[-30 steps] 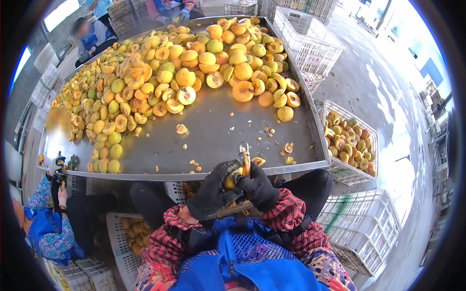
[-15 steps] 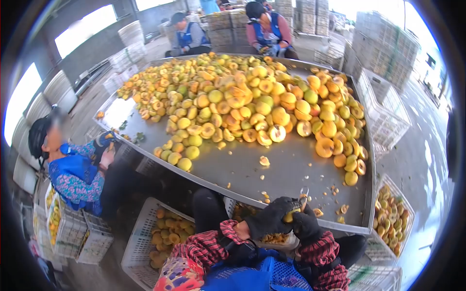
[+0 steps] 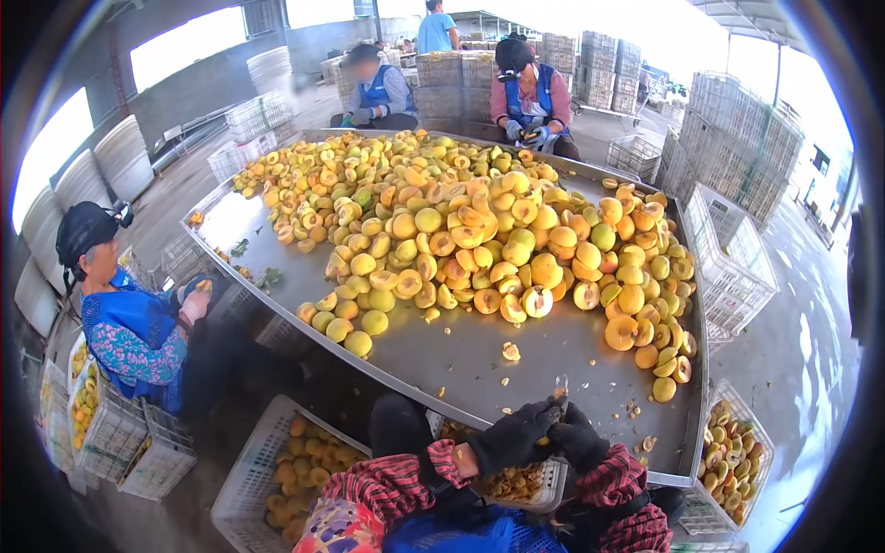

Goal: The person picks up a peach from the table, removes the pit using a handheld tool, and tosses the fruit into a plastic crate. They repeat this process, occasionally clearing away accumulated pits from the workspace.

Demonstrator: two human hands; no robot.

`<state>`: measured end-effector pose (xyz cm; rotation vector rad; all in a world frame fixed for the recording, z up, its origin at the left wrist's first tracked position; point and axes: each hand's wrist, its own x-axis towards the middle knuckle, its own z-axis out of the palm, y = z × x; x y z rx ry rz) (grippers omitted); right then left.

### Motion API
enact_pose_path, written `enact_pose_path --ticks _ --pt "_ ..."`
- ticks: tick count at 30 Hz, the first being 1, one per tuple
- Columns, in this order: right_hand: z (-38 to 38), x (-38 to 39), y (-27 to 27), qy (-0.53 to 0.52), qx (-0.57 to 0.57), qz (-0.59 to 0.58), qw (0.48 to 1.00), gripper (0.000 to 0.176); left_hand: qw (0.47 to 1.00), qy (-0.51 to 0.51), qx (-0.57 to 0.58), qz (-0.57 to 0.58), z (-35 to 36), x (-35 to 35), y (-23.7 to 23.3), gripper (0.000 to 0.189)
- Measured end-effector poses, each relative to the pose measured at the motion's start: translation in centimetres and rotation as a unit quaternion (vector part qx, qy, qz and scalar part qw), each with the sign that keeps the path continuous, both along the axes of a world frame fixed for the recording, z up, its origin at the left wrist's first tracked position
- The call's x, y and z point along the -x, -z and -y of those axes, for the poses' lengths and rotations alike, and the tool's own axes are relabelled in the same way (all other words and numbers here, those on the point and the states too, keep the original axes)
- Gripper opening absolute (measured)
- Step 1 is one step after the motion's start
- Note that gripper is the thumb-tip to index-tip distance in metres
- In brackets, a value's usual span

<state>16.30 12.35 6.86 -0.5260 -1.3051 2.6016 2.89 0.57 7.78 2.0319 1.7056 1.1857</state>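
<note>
The left hand (image 3: 509,435) and right hand (image 3: 579,433), both in black gloves, press together at the near edge of the table (image 3: 452,364). Whatever sits between them is hidden. Only a metal tip (image 3: 560,382) pokes out above, too small to identify. Hands and sleeves cover much of the white crate (image 3: 539,484) under the table. The fruit crate (image 3: 733,447) at near right is cut off by the dark rim. 1 far worker (image 3: 373,88) has a blurred face. What the worker at left (image 3: 124,323) is holding is too small to tell.
</note>
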Motion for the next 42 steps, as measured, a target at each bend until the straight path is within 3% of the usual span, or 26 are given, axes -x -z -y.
enact_pose_path --ticks 4,10,13,19,25,28,29,31,33,34,36,38,39,41,42 --pt "-0.5 0.2 1.1 0.027 -0.023 0.045 0.998 0.044 0.999 0.003 0.001 0.032 -0.6 0.1 0.9 0.074" --pt "-0.9 0.8 1.0 0.003 0.107 -0.014 0.994 0.043 0.999 -0.012 0.020 0.025 -1.5 0.3 2.3 0.069" --pt "-1.4 1.0 0.8 0.025 0.049 0.071 0.996 0.041 0.999 -0.001 0.027 0.037 -2.2 0.4 2.7 0.069" --pt "-1.7 0.8 2.5 0.051 0.037 0.051 0.997 0.037 0.997 0.021 0.062 0.042 -3.0 0.4 2.4 0.068" --pt "-1.7 0.8 2.5 0.094 -0.016 0.122 0.988 0.031 0.997 0.053 0.050 0.010 -3.5 0.9 2.1 0.068" --pt "-1.8 0.9 2.5 0.088 -0.060 0.184 0.977 0.037 0.991 0.028 0.120 0.053 -3.8 0.7 -0.2 0.058" --pt "-1.5 1.1 1.8 0.081 -0.048 0.155 0.983 0.038 0.959 0.014 0.143 0.242 -4.4 2.0 1.3 0.052" --pt "-0.7 1.0 1.6 0.070 -0.015 0.114 0.991 0.040 0.876 0.000 0.176 0.450 -4.6 2.8 2.0 0.044" --pt "-1.2 1.1 2.7 0.070 0.070 0.051 0.994 0.041 0.845 0.014 0.197 0.497 -5.0 3.3 0.6 0.042" --pt "-1.3 0.7 2.8 0.071 0.060 0.059 0.994 0.039 0.826 0.021 0.218 0.520 -4.9 3.4 0.1 0.043" --pt "-1.4 0.1 2.4 0.067 0.038 0.076 0.994 0.036 0.750 0.065 0.111 0.649 -5.1 3.2 1.5 0.063" --pt "-1.0 -0.7 2.1 0.095 0.023 0.081 0.992 0.032 0.552 0.184 0.181 0.793 -4.8 5.4 2.5 0.074" --pt "-0.9 -1.3 2.9 0.097 -0.007 0.068 0.993 0.032 0.436 0.275 0.153 0.843 -4.8 5.5 2.4 0.082" --pt "-0.8 -2.4 1.3 0.114 0.099 0.062 0.987 0.033 0.413 0.130 0.107 0.895 -4.2 4.6 0.0 0.078" --pt "-0.6 -2.9 0.9 0.114 0.080 0.056 0.989 0.033 0.411 0.028 0.085 0.907 -4.1 3.7 -2.1 0.073"
